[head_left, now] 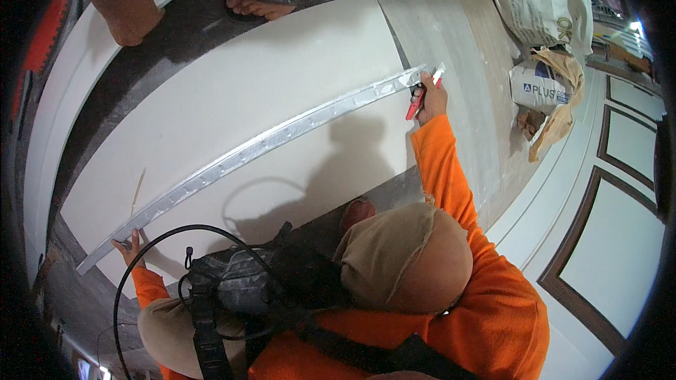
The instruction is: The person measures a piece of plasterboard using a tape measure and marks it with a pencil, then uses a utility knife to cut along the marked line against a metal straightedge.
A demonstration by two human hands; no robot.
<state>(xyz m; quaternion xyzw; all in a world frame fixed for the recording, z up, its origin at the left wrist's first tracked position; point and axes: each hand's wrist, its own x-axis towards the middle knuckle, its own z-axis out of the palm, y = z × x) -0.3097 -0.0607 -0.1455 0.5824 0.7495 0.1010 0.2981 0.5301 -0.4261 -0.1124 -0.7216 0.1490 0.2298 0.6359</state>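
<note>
Left hand (131,245) pressing fingers flat on metal straightedge (257,146) across white board (232,91); right hand (431,98) closed around red utility knife (421,96) at far end

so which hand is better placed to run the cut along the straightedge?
Right, probably. The right hand holds the red utility knife at the far end of the metal straightedge; the left hand pins the near end on the white board.

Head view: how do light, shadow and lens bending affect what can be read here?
Head view: light falls evenly on the white board; a soft shadow of the person lies across its lower part; fisheye bends the straight metal rail into an arc; corners go black; the right hand with its red knife is sharp.
</note>
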